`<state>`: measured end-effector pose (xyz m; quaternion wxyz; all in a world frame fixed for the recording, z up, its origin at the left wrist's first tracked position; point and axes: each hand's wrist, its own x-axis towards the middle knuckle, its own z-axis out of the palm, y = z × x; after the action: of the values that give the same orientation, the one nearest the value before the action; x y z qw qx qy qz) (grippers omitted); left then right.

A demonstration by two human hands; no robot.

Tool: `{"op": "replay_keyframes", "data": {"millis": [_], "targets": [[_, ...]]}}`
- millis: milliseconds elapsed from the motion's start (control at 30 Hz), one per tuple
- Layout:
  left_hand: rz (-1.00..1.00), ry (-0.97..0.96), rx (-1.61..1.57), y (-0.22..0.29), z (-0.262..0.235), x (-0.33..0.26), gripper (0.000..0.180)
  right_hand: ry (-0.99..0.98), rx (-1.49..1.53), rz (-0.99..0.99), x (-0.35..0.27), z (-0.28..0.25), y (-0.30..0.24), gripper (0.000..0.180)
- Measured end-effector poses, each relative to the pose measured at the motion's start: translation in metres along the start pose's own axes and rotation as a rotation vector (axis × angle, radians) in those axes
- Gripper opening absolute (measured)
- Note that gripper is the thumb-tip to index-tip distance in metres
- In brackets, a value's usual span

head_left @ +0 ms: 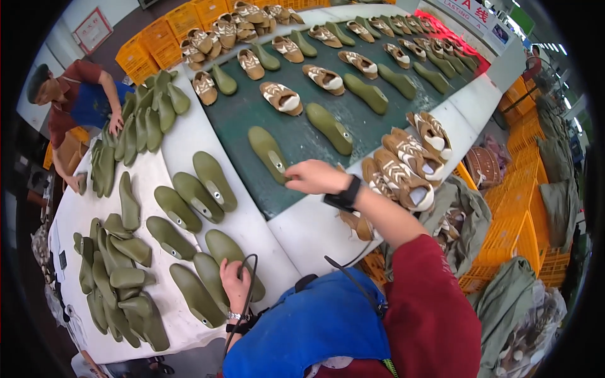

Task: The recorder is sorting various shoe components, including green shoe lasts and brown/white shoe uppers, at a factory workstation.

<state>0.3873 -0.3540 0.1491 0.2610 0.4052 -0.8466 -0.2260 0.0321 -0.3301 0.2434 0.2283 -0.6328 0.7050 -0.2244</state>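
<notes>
My right hand [318,177] reaches over the dark green conveyor belt [239,120]. Its fingers close on the heel end of an olive-green shoe last [265,146] lying on the belt. On the white table my left hand [235,285] has its fingers curled against the heel part of another green shoe last [227,249]; the wrist and a black cord partly cover that spot. Two more green lasts, one of them a nearby last [192,291], lie beside that hand. Farther along the belt, brown-and-white shoe uppers [282,98] stand in rows with lasts.
Finished-looking brown shoes [403,164] crowd the white ledge at the right. A heap of lasts [120,277] covers the table's left side. A co-worker [82,101] handles lasts at the far left. Orange crates [504,246] and grey-green cloth stand at the right.
</notes>
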Motion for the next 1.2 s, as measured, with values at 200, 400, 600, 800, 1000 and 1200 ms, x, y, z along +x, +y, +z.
{"op": "replay_keyframes", "data": {"millis": [200, 400, 600, 800, 1000, 1200], "targets": [[0.016, -0.013, 0.007, 0.005, -0.003, 0.003, 0.012, 0.164, -0.305, 0.223, -0.168, 0.011, 0.002, 0.039], [0.039, 0.025, 0.024, 0.004, -0.002, -0.001, 0.011, 0.259, -0.349, 0.486, -0.194, 0.094, 0.013, 0.066], [0.042, 0.054, -0.010, 0.003, -0.003, -0.001, 0.010, 0.504, 0.053, 0.515, -0.183, 0.074, 0.020, 0.062], [0.005, 0.071, -0.038, 0.005, -0.008, 0.002, 0.009, 0.347, 1.279, 0.331, -0.122, 0.036, -0.013, 0.061], [-0.024, 0.046, -0.075, -0.001, -0.007, 0.002, 0.012, 0.063, 1.701, 0.399, 0.010, 0.065, -0.015, 0.059], [-0.034, 0.043, -0.068, 0.001, -0.007, 0.001, 0.012, 0.200, 1.647, 0.401, 0.158, 0.088, 0.012, 0.068]]}}
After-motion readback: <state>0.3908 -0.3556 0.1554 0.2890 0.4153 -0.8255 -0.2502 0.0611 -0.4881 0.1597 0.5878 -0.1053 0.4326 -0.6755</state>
